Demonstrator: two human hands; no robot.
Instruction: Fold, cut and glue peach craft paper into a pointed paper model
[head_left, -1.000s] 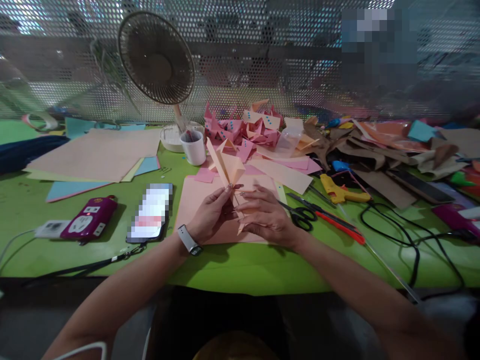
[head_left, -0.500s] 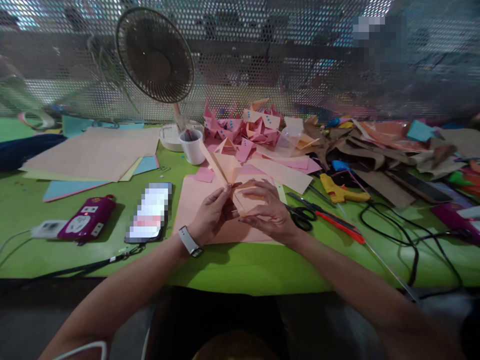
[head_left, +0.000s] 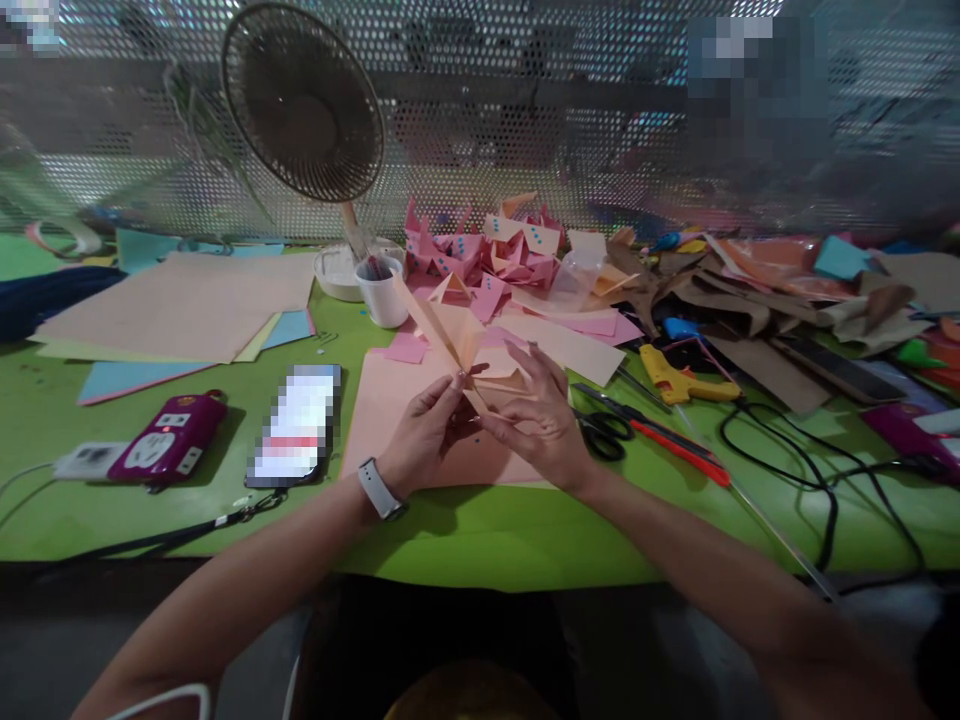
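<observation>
Folded peach paper piece [head_left: 457, 345] is held up just above the peach sheet [head_left: 420, 420] lying flat on the green table [head_left: 480, 540], approx. centre of view, w/ its pointed flaps fanning up and to the left. Left hand [head_left: 421, 435] pinches the piece's lower middle betw. thumb and fingertips, watch on that wrist. Right hand [head_left: 544, 425] grips the piece's right-hand flaps, fingers curled over the fold, forefinger raised a bit. Both hands close together, nearly touching at the pinch. Just right of the right hand: black scissors [head_left: 604, 425], then a red-handled tool [head_left: 679, 452] beside them, yellow glue gun [head_left: 679, 380] further back. Behind the piece: white cup [head_left: 381, 292], pile of pink folded shapes [head_left: 487, 255], desk fan [head_left: 304, 100] at the mesh screen. Left of the sheet: phone [head_left: 295, 425], magenta power strip [head_left: 169, 448], stack of large paper sheets [head_left: 180, 305]. Far right: black cable [head_left: 810, 470] and brown paper scraps [head_left: 750, 310].
</observation>
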